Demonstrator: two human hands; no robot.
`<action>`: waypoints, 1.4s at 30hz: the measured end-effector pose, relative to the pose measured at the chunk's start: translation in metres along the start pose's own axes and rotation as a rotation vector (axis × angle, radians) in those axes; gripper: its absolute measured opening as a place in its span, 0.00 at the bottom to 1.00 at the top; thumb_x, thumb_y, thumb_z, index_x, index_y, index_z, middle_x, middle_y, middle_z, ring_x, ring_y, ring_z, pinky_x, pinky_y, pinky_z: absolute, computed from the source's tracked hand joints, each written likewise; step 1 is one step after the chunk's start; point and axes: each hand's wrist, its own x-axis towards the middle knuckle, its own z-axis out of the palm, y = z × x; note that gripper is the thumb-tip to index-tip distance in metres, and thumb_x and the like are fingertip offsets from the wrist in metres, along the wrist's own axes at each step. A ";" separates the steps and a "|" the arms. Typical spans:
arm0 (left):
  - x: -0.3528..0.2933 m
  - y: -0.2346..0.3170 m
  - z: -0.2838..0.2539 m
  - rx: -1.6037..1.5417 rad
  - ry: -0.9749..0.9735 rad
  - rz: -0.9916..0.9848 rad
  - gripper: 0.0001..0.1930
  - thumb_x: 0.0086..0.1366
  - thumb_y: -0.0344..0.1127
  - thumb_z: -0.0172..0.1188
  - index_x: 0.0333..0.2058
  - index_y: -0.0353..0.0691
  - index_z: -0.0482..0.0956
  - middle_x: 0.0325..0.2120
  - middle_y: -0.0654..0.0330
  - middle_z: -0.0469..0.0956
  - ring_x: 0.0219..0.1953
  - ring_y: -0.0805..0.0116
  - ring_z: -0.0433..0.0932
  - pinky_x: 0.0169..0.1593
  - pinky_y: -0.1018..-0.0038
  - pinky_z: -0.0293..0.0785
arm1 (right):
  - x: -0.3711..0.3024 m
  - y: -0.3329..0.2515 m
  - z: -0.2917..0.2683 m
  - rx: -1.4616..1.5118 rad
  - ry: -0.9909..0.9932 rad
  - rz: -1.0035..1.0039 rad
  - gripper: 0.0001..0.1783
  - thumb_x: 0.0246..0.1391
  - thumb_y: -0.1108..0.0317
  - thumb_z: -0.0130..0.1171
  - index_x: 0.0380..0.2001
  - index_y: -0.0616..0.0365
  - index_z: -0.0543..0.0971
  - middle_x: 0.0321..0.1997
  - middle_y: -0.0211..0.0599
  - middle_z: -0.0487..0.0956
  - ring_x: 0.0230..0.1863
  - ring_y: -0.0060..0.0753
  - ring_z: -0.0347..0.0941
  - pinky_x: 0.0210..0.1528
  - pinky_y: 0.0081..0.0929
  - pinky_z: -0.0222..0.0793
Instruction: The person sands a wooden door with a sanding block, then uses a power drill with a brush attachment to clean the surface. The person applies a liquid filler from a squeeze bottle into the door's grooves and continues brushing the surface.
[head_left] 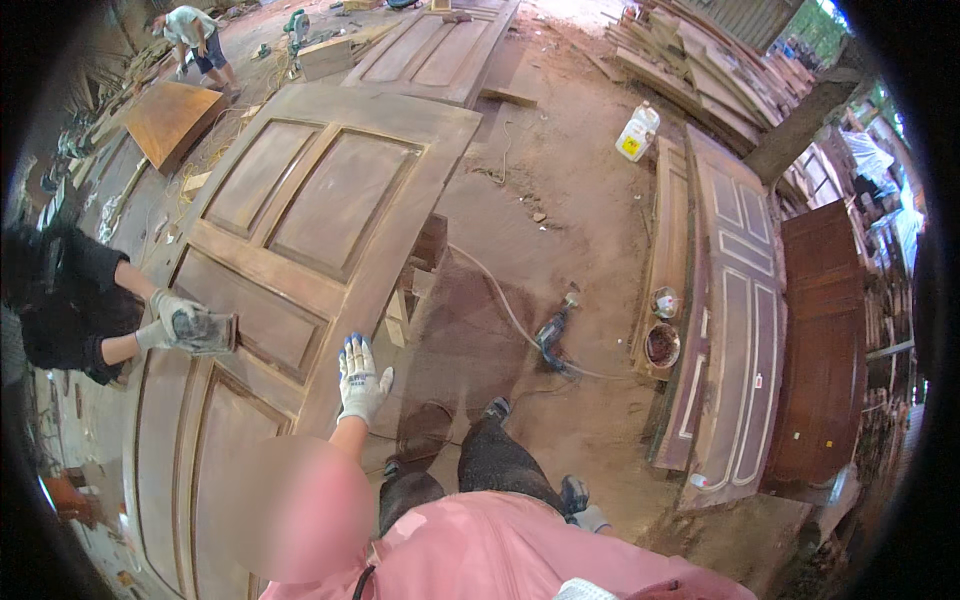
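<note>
Big panelled door [300, 250] is laid flat, running from 12 to 7 o'clock; a gloved left hand [361, 378] is rested open on its right edge, nothing gripped; right hand isn't seen. Sanding block [205, 332] is worked by a co-worker's hands [165, 318] at 9; surface looks dull, so plenty seems left.

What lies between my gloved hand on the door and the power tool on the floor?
In the head view, only bare dirt floor between the left hand and the power tool; its cord runs there.
</note>
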 end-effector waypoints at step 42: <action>0.220 0.046 0.004 0.260 0.182 0.235 0.45 0.67 0.44 0.61 0.75 0.35 0.49 0.77 0.45 0.48 0.78 0.45 0.45 0.79 0.50 0.40 | 0.262 -0.217 -0.029 0.765 0.063 0.238 0.27 0.45 0.74 0.68 0.53 0.60 0.77 0.45 0.40 0.84 0.44 0.37 0.81 0.49 0.35 0.76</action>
